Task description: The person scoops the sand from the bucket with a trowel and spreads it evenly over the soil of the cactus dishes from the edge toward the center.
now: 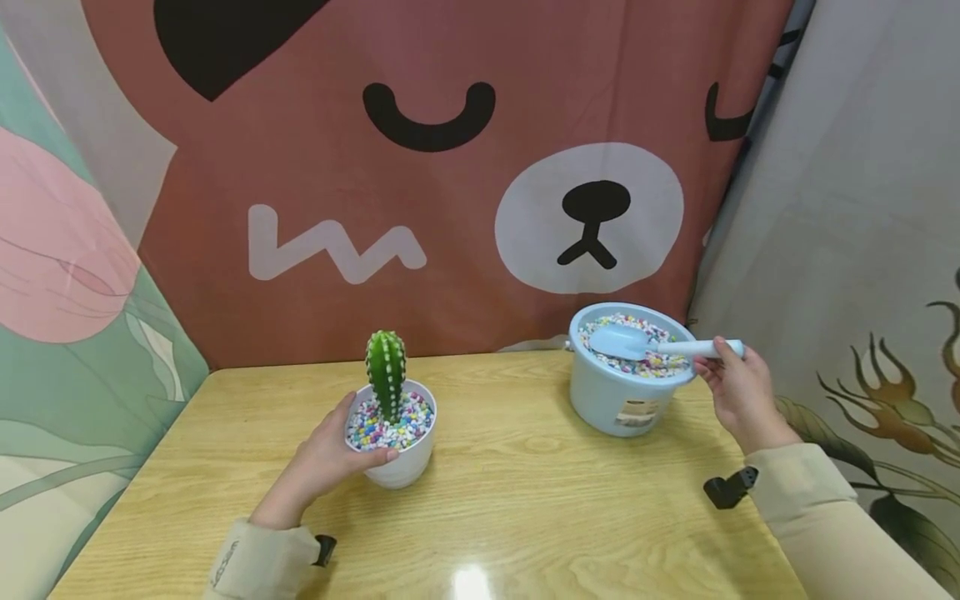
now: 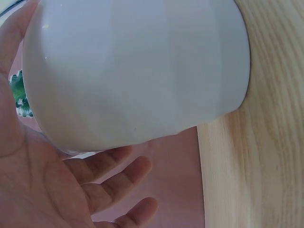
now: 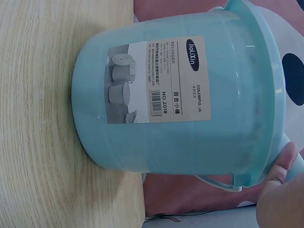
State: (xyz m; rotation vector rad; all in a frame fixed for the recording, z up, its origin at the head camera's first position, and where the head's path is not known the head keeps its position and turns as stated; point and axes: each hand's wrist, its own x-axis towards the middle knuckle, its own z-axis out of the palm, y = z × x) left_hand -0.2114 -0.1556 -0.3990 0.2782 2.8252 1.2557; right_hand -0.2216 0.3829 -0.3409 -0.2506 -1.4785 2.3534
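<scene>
A white flowerpot (image 1: 401,469) stands upright on the table, filled with small coloured pebbles (image 1: 375,423) around a green cactus (image 1: 386,375). My left hand (image 1: 326,458) holds the pot from its left side, thumb along the near rim. In the left wrist view the pot's smooth wall (image 2: 137,66) fills the top, with several fingertips (image 2: 137,166) below it. My right hand (image 1: 738,392) grips the handle of a light blue toy shovel (image 1: 622,342). The shovel's blade lies over the coloured pebbles in a light blue bucket (image 1: 600,396); whether it touches them I cannot tell.
The bucket stands at the back right of the wooden table (image 1: 502,475), a paper label (image 3: 161,80) on its wall. Behind the table hangs a reddish-brown curtain (image 1: 450,308) with a bear's face. A grey floral curtain (image 1: 840,250) hangs at the right.
</scene>
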